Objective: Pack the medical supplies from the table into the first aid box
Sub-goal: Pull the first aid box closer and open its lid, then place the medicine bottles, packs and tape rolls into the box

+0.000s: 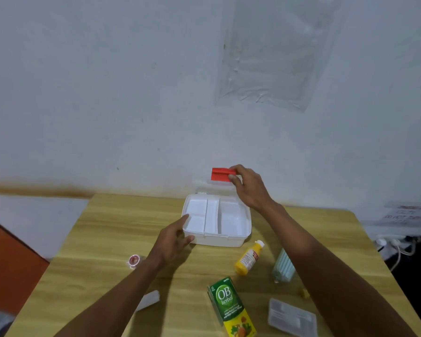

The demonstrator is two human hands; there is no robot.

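The white first aid box [216, 240] stands open at the far middle of the wooden table, its divided compartments empty. Its clear lid [210, 188] is raised toward the wall. My right hand [248, 188] pinches the red latch [219, 175] at the lid's top edge. My left hand [173, 242] grips the box's front left corner, index finger on the rim and thumb on the front wall. A yellow bottle [248, 259] lies to the right in front of the box, a green and yellow OB herbal carton [229, 305] nearer to me.
A pale blue pack [283, 266] lies by my right forearm, a clear plastic tray [292, 317] and a small yellow piece [303, 293] near the front right. A small round red-and-white item [134, 260] and a white roll [148, 299] sit beside my left arm. The wall is right behind the box.
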